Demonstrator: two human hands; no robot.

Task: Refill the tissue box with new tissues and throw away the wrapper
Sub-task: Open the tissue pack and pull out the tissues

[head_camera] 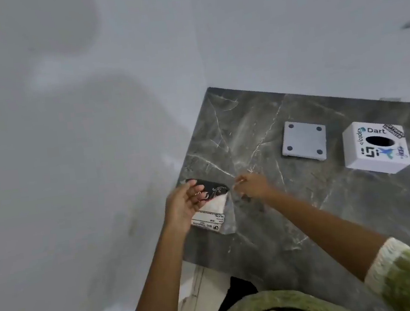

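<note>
A black-and-white tissue pack (211, 209) in clear plastic wrapper lies at the left edge of the dark marble table (307, 207). My left hand (182, 204) grips its left side. My right hand (252, 185) pinches a bit of the clear wrapper at the pack's upper right corner. A white cube tissue box (375, 147) with stickers and an oval hole on top stands at the right. Its square white base lid (305, 144) with round feet lies flat on the table just left of the box.
White walls meet in a corner behind the table. Pale floor tiles (195, 284) show below the table's near left corner. My green patterned sleeve (404, 273) fills the lower right.
</note>
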